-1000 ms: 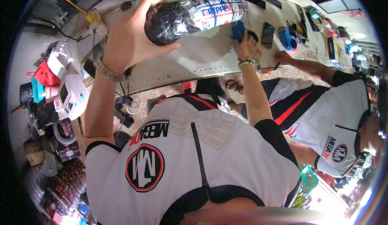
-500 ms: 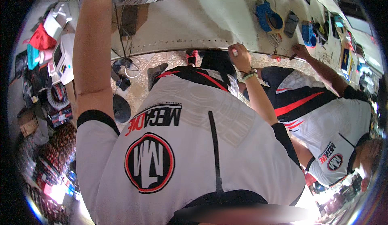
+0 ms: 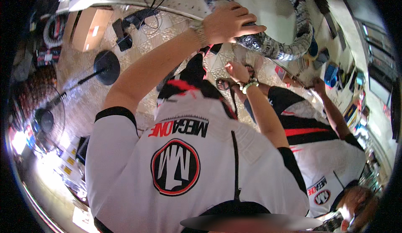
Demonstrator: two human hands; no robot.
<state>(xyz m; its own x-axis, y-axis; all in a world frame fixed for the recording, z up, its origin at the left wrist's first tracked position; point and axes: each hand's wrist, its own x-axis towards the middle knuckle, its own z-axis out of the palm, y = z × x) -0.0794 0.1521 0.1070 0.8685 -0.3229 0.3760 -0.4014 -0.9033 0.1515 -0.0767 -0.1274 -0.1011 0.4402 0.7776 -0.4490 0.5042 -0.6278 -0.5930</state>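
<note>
Shiny printed plastic covers the ring at the table's near edge, its far side cut off above. My left hand lies across its near-left part, arm slanting up rightward, fingers half-bent and apart; my palm is hidden, so I can't tell how firmly I hold it. My right hand curls loosely below, its contents unclear.
</note>
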